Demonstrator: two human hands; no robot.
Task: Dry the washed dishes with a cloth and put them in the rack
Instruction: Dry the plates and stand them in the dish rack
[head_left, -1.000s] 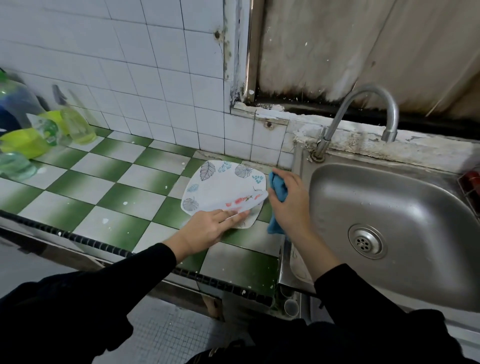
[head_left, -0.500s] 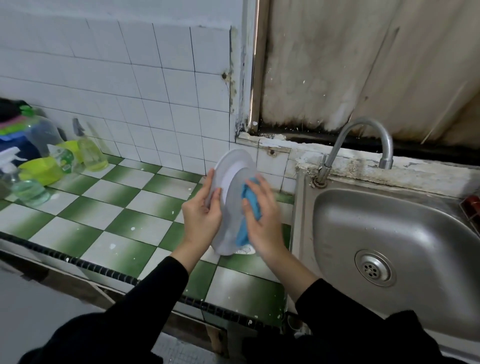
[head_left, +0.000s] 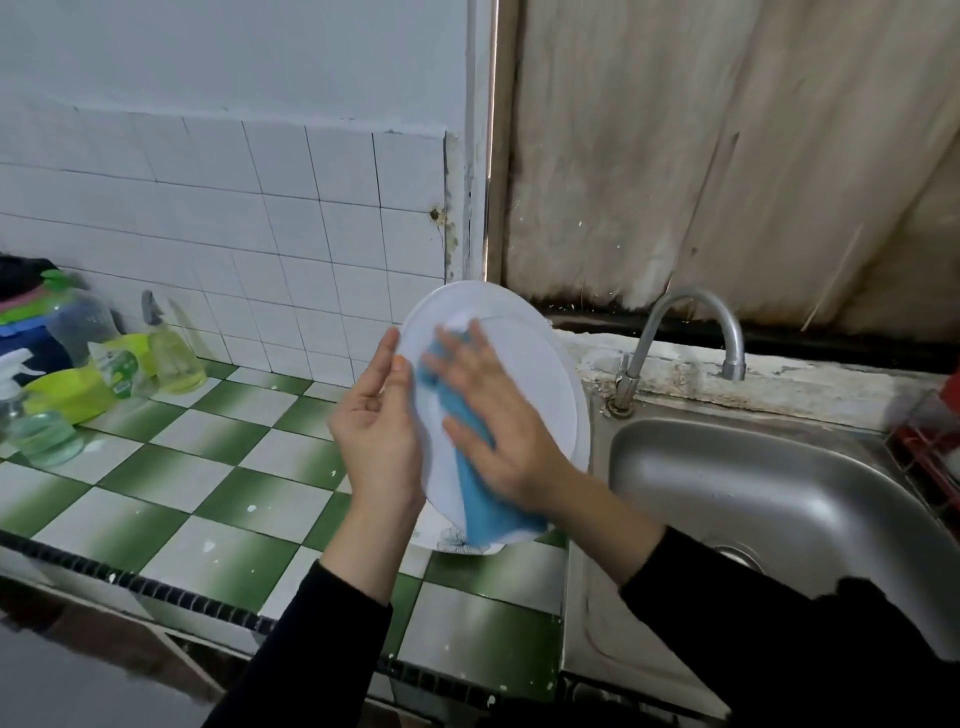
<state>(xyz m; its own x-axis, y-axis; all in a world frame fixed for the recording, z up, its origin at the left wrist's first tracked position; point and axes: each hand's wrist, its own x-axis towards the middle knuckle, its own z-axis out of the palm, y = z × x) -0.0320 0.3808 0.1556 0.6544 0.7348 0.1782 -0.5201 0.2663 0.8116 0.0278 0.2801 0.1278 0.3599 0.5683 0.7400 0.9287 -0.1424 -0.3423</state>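
far left: bottles (head_left: 171, 353) and a green bowl (head_left: 72, 389) stand on the checked counter (head_left: 218, 467), against the tiled wall. centre: plate (head_left: 524, 374) held nearly upright above the counter's right end, just left of the sink (head_left: 779, 493), white underside toward the camera. left hand (head_left: 376, 421) grips the plate's left rim, thumb on the near face, fingers partly curled round the edge. right hand (head_left: 493, 421) lies flat, fingers spread and straight, pressing a blue cloth (head_left: 478, 499) to the plate's face; the cloth's tail hangs below the palm. a second plate (head_left: 457, 540) lies flat on the counter under the held one, mostly hidden. right: tap (head_left: 685, 332) arches over the sink. far right edge: red rack (head_left: 930, 457), blurred and partly cut off.
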